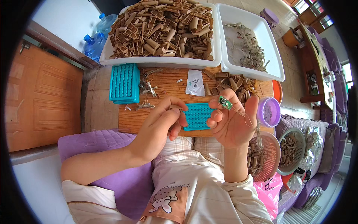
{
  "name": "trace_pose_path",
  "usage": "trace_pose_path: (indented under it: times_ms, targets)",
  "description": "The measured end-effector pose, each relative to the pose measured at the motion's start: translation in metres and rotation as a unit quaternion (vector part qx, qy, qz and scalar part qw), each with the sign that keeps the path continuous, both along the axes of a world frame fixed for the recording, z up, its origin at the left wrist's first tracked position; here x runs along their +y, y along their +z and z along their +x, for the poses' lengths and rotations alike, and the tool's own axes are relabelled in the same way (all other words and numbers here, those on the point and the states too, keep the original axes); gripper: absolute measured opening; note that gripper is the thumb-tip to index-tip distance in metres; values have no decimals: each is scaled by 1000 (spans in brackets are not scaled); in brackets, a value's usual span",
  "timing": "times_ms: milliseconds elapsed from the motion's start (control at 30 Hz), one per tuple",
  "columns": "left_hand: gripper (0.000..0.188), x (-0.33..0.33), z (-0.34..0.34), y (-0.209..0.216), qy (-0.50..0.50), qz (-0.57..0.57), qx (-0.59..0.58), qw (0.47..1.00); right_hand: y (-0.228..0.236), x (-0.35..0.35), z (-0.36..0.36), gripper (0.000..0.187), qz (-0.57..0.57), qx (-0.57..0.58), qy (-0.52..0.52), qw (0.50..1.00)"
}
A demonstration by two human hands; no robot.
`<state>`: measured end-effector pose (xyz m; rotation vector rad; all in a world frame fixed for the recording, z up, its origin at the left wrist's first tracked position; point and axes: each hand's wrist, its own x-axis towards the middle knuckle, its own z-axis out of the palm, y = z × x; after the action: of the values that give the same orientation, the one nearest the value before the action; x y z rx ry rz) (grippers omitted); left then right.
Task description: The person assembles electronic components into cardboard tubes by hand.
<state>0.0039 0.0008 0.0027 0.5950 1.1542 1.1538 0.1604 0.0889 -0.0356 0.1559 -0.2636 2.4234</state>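
My right hand [235, 125] is turned palm up over the table, holding a small green circuit board [225, 103] at its fingers. Thin wires [244, 115] trail from the board across the palm and hang down past the wrist. To its left, my left hand [161, 121] is closed in a pinch. A bit of something brown shows at its fingertips, mostly hidden by them. Between and behind both hands lies a teal tray with rows of small round holes [197, 116], flat on the wooden table [167, 84].
A white bin [160, 61] heaped with brown plastic shells and another white bin [276, 61] with tangled wires stand behind. Stacked teal trays [124, 83] sit left, near loose wired parts [149, 89]. Loose brown shells [238, 84], a purple tub [269, 112] and baskets [274, 149] are right.
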Motion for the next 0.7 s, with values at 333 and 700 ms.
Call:
trace_pose_path:
  times_ms: [333, 700]
  targets:
    - [31, 2, 6, 3, -48, 141, 158, 976, 4, -17, -1, 21, 394, -380, -206, 811]
    - [25, -1, 3, 4, -23, 160, 246, 956, 19, -24, -9, 29, 604, -425, -459, 493]
